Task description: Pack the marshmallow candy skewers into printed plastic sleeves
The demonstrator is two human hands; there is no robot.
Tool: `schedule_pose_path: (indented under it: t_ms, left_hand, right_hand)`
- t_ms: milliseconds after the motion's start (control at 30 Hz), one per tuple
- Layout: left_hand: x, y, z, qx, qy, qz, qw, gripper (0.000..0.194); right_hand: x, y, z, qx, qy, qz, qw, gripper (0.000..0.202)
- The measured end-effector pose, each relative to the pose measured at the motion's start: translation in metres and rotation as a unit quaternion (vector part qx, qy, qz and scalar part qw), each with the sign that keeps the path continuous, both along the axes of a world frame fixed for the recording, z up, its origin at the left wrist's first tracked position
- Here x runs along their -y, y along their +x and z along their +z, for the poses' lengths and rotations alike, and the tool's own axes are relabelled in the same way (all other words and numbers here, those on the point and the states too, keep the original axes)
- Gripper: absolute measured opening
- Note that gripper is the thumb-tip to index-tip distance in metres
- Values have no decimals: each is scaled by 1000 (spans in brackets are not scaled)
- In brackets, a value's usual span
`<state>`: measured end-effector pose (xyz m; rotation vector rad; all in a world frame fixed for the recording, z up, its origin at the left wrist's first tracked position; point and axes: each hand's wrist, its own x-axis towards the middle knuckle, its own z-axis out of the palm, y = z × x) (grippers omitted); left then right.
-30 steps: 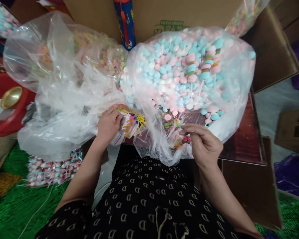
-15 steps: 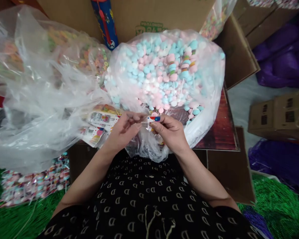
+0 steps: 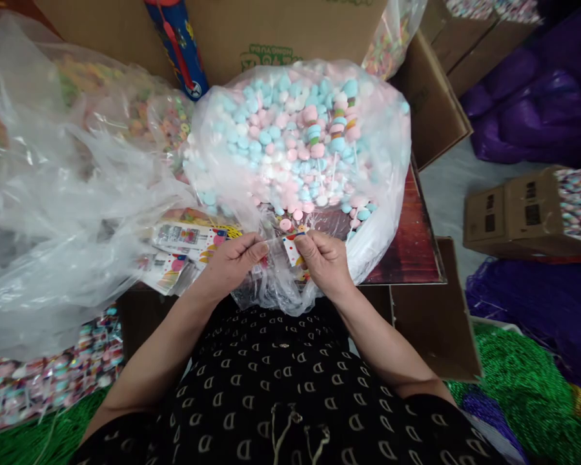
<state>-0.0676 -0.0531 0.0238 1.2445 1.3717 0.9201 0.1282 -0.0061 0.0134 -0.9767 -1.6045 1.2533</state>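
A small clear plastic packet with a white, dotted printed part [image 3: 293, 249] is stretched between my two hands. My right hand [image 3: 326, 258] pinches its printed end between thumb and forefinger. The clear end is pinched in my left hand [image 3: 235, 261]. Behind them lies a large clear bag [image 3: 387, 161] of pink, blue and white candies [image 3: 295, 155], with several stacked candy sticks [image 3: 314, 132] on top. Beside my left hand are printed packets [image 3: 186, 237] in a pile.
Cloudy plastic bags [image 3: 68, 213] of ring-shaped candies cover the left. A blue tube [image 3: 179, 48] leans at a cardboard box [image 3: 281, 29]. Red tabletop [image 3: 416, 239] shows at right. Wrapped candy sticks [image 3: 77, 368] lie lower left; cartons [image 3: 508, 213] and green strands [image 3: 523, 374] are at right.
My hands have moved apart slightly, and the packet is now pulled out between them, its printed part tilted. My left fingers have closed more. The whole view has shifted, with things appearing further left.
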Motion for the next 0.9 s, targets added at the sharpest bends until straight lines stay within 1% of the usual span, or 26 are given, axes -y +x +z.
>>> schedule_pose_path:
  t_ms: [67,133,200,233,267,333,367,400,433,467,533,600,633,700,767,833,900]
  left_hand:
    - [0,2,0,-57,36,3,998,38]
    - [-1,5,1,-90,59,5,994,41]
    - [-3,7,2,-92,60,16,994,42]
    - [-3,7,2,-75,48,13,996,41]
    - [-4,8,1,-46,28,2,999,36]
    - [-4,8,-1,24,-16,-44,999,25]
    - [-4,9,-3,52,-31,-64,996,23]
    - [-4,9,-5,68,-39,-72,994,23]
    - [-4,9,-8,72,-40,-65,994,22]
    - [-4,9,-10,68,-37,-50,996,23]
    - [-3,10,-15,55,-31,-17,998,29]
    - [-4,11,-17,33,-19,0,999,36]
    - [-5,11,-17,17,-10,5,1000,38]
    - [-7,12,-14,-25,12,2,1000,39]
    - [-11,13,-9,-59,30,-17,998,39]
    - [-13,14,-6,-61,28,-37,997,34]
    - [-13,14,-7,-22,9,-36,999,25]
  right_hand:
    - [0,-1,-4,-37,-39,0,999,57]
    - [-1,0,-9,-69,-85,18,994,48]
    - [-2,0,-14,-84,-118,31,989,45]
    - [-2,1,-16,-83,-127,27,988,46]
    - [-2,1,-17,-78,-130,15,988,47]
    - [-2,2,-19,-61,-121,-23,990,51]
    - [-2,2,-18,-50,-113,-39,992,54]
    - [-1,2,-18,-42,-102,-51,993,57]
    - [-1,1,-17,-37,-92,-62,993,60]
    - [-1,1,-17,-33,-84,-69,993,62]
    - [0,0,-17,-35,-81,-72,993,65]
    - [0,-1,-18,-50,-99,-60,992,64]
    - [-1,-1,-19,-62,-115,-47,990,60]
    - [-3,-1,-22,-86,-143,-12,986,49]
    - [-5,1,-24,-96,-149,4,984,44]
    - [-6,2,-26,-87,-137,-15,987,42]
    - [-6,3,-26,-70,-122,-57,988,45]
